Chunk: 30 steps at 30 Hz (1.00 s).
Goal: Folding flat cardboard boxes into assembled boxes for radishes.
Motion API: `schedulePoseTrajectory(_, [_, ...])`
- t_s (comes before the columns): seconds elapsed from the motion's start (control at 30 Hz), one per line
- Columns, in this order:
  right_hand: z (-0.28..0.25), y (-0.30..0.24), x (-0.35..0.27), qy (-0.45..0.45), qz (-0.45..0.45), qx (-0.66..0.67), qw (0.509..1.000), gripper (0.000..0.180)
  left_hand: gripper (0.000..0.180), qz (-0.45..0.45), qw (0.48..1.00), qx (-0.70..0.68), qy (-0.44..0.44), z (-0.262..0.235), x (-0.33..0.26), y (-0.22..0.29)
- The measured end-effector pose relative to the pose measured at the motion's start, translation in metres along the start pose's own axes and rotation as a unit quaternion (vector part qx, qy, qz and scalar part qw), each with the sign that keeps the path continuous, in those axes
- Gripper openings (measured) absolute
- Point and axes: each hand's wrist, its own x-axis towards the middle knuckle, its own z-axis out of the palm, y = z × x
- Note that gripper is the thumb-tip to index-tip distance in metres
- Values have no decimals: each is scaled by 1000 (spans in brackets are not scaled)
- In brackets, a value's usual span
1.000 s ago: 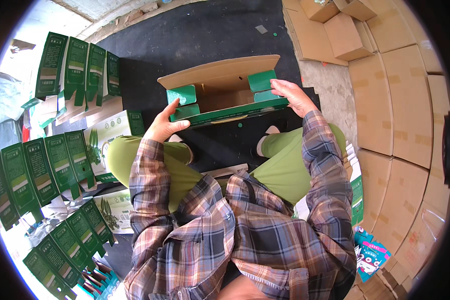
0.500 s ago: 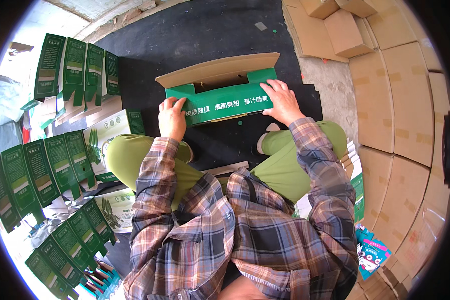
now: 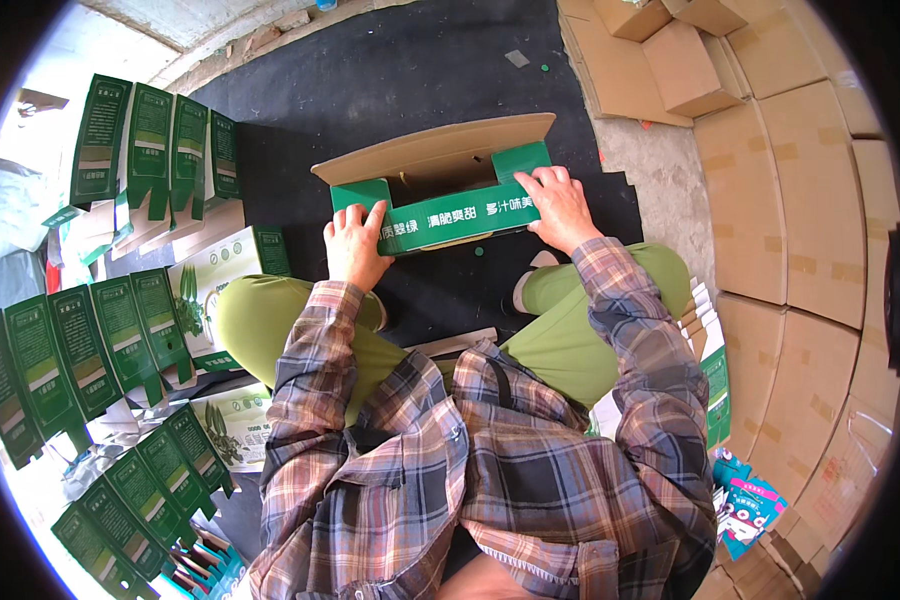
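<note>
A long green cardboard box (image 3: 450, 205) with white lettering lies on the black floor covering before my knees. Its brown lid flap (image 3: 435, 152) stands up along the far side, and the inside shows dark between two green end flaps. My left hand (image 3: 356, 243) grips the left end, fingertips bent over the top edge by the left end flap. At the other end my right hand (image 3: 562, 208) holds the right corner, fingers on top and thumb against the front panel.
Rows of green boxes (image 3: 150, 150) stand at the left, with white-and-green printed boxes (image 3: 232, 430) beside them. Stacked brown cartons (image 3: 740, 190) line the right side, an open carton (image 3: 685, 65) at the far right. Blue-and-pink packaging (image 3: 745, 510) lies at the lower right.
My left hand has shifted slightly right and its fingers have moved onto the box's top edge. My right fingers have moved slightly inward. The lid flap sits a little lower.
</note>
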Motion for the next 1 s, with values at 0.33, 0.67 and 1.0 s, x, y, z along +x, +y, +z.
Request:
schedulePoseTrajectory(0.33, [10,-20,0,-92,-40,-75,992,81,91,9,999,22,21,0,-6,-4])
schedulePoseTrajectory(0.67, [2,-40,1,-128,39,-50,990,84,79,85,993,-67,43,17,-2,-1])
schedulePoseTrajectory(1.0, [-57,41,-6,61,27,168,984,47,76,-38,973,-194,116,-4,6,-6])
